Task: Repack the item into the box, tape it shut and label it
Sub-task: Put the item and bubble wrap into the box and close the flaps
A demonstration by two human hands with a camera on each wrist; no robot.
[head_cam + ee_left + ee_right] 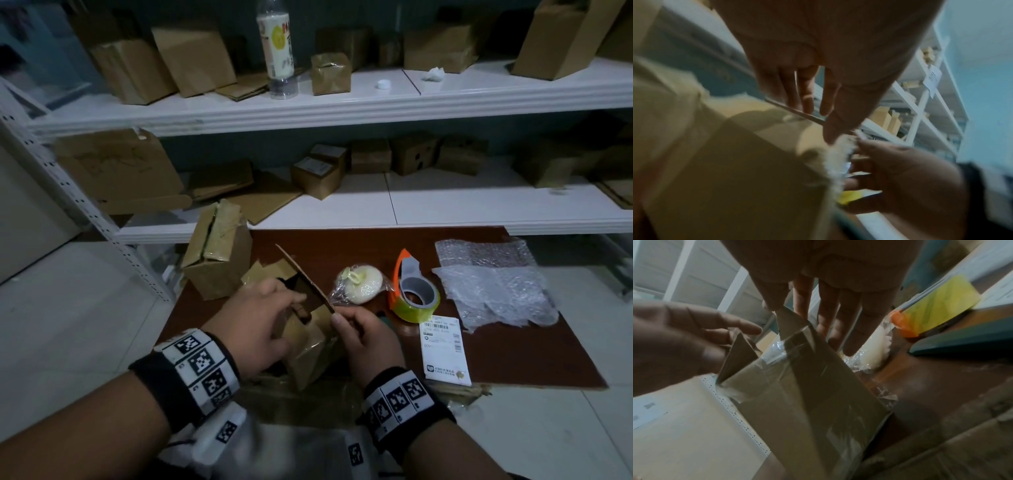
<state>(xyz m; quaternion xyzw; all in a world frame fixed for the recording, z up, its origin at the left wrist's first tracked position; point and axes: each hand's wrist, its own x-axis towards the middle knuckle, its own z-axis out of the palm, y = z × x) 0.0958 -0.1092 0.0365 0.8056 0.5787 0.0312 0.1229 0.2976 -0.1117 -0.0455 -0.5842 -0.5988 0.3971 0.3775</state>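
The box [308, 329] is held open by both hands [255, 325], fingers on its flaps; the item [363, 282] is not yet packed, and tape [412, 296] and label [443, 346] lie unused to the right.

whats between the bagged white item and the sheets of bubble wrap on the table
In the head view, the tape dispenser with its yellowish roll sits between the bagged white item and the bubble wrap, close beside the item.

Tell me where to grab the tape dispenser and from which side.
Grip the tape dispenser by its grey frame over the roll, fingers coming from above and the near side. Its orange blade end points up and away from you, and the bagged white item crowds its left.
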